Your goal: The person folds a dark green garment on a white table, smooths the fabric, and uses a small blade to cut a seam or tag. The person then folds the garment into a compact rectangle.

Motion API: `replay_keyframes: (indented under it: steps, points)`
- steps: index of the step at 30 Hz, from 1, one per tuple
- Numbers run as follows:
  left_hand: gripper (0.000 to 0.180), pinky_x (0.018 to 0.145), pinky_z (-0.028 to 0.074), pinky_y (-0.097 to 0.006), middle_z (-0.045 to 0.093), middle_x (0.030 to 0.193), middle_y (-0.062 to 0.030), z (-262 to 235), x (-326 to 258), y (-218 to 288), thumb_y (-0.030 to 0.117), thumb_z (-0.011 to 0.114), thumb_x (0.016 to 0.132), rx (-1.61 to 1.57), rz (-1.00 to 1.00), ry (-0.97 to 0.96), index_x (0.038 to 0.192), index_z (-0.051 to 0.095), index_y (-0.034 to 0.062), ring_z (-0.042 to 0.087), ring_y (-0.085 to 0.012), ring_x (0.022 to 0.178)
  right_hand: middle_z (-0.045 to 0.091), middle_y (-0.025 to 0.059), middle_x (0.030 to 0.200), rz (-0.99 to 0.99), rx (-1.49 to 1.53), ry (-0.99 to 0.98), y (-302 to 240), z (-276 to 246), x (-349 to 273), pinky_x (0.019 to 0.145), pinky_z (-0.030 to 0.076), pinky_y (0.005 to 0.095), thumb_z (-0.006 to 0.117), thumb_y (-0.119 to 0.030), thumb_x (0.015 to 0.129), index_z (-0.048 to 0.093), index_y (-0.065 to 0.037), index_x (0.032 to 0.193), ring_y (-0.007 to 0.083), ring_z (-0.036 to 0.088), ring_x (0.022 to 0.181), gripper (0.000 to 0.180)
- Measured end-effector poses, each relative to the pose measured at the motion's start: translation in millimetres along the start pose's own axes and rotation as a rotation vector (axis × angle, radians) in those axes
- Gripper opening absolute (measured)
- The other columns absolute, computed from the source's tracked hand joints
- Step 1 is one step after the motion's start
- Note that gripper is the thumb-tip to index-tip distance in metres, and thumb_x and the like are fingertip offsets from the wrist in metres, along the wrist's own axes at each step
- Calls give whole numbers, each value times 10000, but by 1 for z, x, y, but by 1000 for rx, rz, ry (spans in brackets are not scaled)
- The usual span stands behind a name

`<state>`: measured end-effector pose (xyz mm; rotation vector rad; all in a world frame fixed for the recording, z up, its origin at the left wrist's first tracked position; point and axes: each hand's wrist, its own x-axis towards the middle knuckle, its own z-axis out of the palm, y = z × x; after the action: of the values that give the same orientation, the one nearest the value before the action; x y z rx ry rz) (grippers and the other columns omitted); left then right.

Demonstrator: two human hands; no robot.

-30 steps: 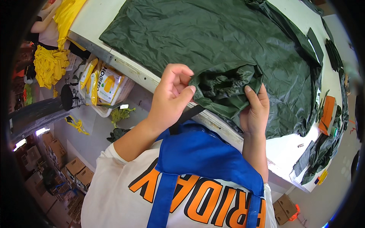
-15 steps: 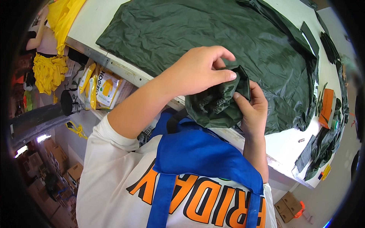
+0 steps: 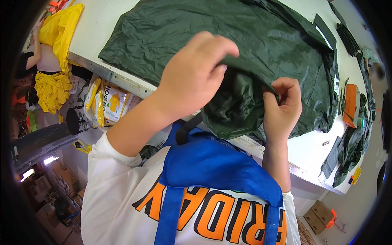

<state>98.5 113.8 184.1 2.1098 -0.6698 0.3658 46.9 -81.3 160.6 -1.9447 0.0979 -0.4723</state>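
Observation:
A small dark green gathered fabric piece (image 3: 234, 108), pouch-shaped and wrinkled inside, hangs between my two hands at the table's near edge. My left hand (image 3: 190, 73), somewhat blurred, has its fingers curled at the upper left of the rim; thumb and index tips look apart, and the other fingertips are hidden. Thumb and fingers of my right hand (image 3: 283, 106) pinch the right side of the rim. The rim stretches between both hands. Behind it a large sheet of dark green shiny fabric (image 3: 163, 34) lies crumpled across the white table (image 3: 92, 32).
Yellow-and-white packages (image 3: 114, 104) sit under the table's left edge. Yellow fabric (image 3: 53, 92) and another person's arm (image 3: 34, 55) are at far left. An orange box (image 3: 350, 104) and dark green scraps (image 3: 347, 159) lie on the right. Cardboard boxes (image 3: 318, 214) stand lower right.
My left hand has moved up and left and my right hand slightly right, so the fabric piece's opening is spread wider. The view has shifted a little.

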Motion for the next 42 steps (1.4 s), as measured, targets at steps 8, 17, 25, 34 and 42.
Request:
replay_keyframes:
  steps: [8, 17, 25, 34, 42]
  points:
    - [543, 655, 449, -201, 511, 1013, -38, 3, -70, 5, 56, 663, 805, -626, -793, -179, 1257, 362, 43, 504, -91, 795, 491, -22, 797, 89, 167, -52, 5, 8, 3, 577, 319, 195, 724, 5, 740, 544, -65, 953, 46, 375, 645, 288]
    - [538, 671, 452, -179, 557, 1151, -46, 11, -69, 11, -113, 512, 817, -443, -371, -156, 1315, 403, 60, 540, -82, 903, 419, 144, 1379, -437, -587, -543, -31, -7, 0, 990, 339, 426, 695, -67, 635, 654, -83, 1003, 353, 411, 1257, 370]
    - [254, 558, 369, -220, 517, 840, -41, 14, -68, 4, -83, 526, 809, -381, -304, -211, 991, 651, 42, 476, -114, 725, 449, 188, 1297, -282, -527, -611, -22, -13, 0, 903, 444, 419, 632, 20, 673, 625, 0, 905, 364, 493, 1140, 233]
    - [143, 521, 348, -245, 472, 737, -49, 16, -56, 15, 145, 672, 809, -362, -585, -257, 786, 659, 4, 457, -98, 646, 494, 176, 1056, -492, -286, -415, -7, -5, -13, 824, 495, 396, 653, 70, 604, 624, -8, 802, 341, 544, 1039, 214]
    - [125, 569, 338, -254, 471, 748, -45, 23, -64, 12, 106, 652, 811, -401, -552, -124, 784, 641, -15, 437, -108, 675, 503, 150, 1000, -505, -288, -406, -6, -4, -18, 807, 489, 407, 684, 47, 591, 614, -14, 803, 342, 557, 1005, 231]
